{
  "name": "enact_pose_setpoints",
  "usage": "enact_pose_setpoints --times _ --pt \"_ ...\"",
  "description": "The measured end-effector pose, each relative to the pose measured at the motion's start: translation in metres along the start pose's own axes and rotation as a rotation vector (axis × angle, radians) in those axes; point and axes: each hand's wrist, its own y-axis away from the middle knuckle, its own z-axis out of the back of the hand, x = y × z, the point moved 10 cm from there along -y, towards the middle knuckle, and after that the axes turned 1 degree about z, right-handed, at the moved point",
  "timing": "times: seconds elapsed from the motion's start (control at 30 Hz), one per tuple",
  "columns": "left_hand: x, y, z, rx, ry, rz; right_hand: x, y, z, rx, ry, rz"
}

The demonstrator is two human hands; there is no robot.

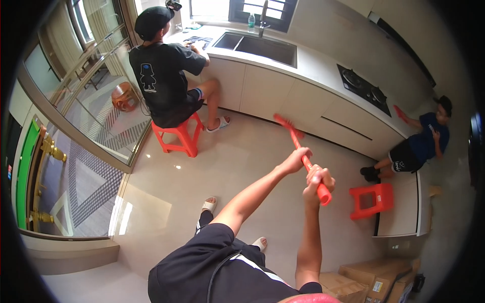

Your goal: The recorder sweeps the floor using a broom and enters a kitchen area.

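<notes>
Both my hands grip the long red handle of a broom (296,143). My left hand (296,160) is wrapped around the shaft farther along, towards the broom's head. Close to the handle's near end, my right hand (319,179) is closed, and the round end of the pole sticks out below it. The blurred red broom head (288,125) is low by the base of the cream kitchen cabinets (265,89), over the glossy tiled floor (242,151). Whether its bristles touch the floor I cannot tell.
A person in black sits on a red plastic stool (178,132) at the sink (261,49). Another person in blue stands at the counter's right end, holding a red cloth, near a second red stool (386,195). Cardboard boxes (371,276) lie lower right; a glass door frame (94,146) stands left.
</notes>
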Motion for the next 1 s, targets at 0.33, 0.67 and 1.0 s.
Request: enact_pose_setpoints --times 0.33,0.67,1.0 --pt "0.016 0.062 -0.01 -0.1 -0.012 0.155 -0.028 0.015 0.003 0.113 0.0 -0.271" --pt "0.057 0.137 0.0 -0.002 0.082 0.588 -0.108 -0.018 -0.042 0.01 -0.301 -0.749" --pt "0.152 0.316 -0.054 0.544 0.091 1.019 -0.198 0.153 -0.029 0.027 -0.106 -1.197"
